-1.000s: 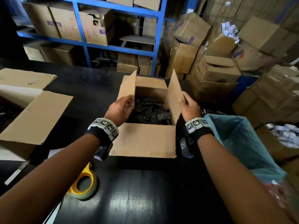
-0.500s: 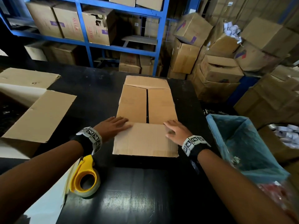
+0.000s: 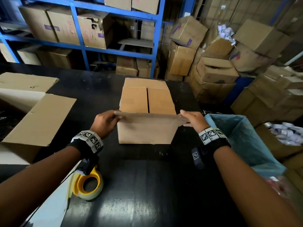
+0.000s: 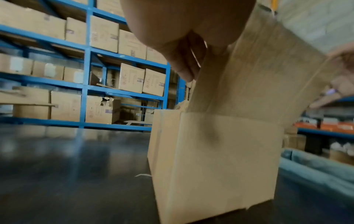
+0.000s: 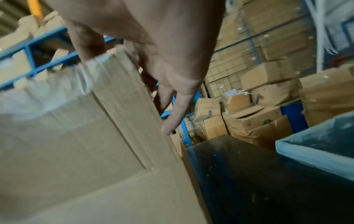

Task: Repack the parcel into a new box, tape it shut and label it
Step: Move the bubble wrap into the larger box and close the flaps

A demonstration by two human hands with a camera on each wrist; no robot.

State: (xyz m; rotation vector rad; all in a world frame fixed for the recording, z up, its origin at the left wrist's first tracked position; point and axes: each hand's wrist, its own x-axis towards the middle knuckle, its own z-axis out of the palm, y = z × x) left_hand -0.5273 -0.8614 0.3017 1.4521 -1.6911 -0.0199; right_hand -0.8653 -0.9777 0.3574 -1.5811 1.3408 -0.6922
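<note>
While the two side flaps lie folded flat over the top of the cardboard box [image 3: 144,128], I hold its near flap [image 3: 147,117] raised off the counter [image 3: 139,185], one end in each of my hands. My left hand [image 3: 105,122] pinches the flap's left corner, thumb on top and fingers curled beneath, as the left wrist view also shows. My right hand [image 3: 194,119] grips the right corner, thumb over the edge; from the right wrist view its fingers [image 5: 172,115] run down behind the cardboard. The far flap [image 3: 145,83] lies open, pointing away from me. The box stands in the middle of the black counter, straight ahead of me, with a dark slit between the two folded side flaps. A yellow tape dispenser [image 3: 89,185] with clear tape lies near my left forearm, on the edge of a white sheet [image 3: 54,205]. Another open carton [image 3: 37,118] sits to my left, well apart from the box. A blue-lined bin [image 3: 242,141] stands just beside the counter on my right. Blue shelving [image 3: 118,51] stacked with cartons fills the background.
</note>
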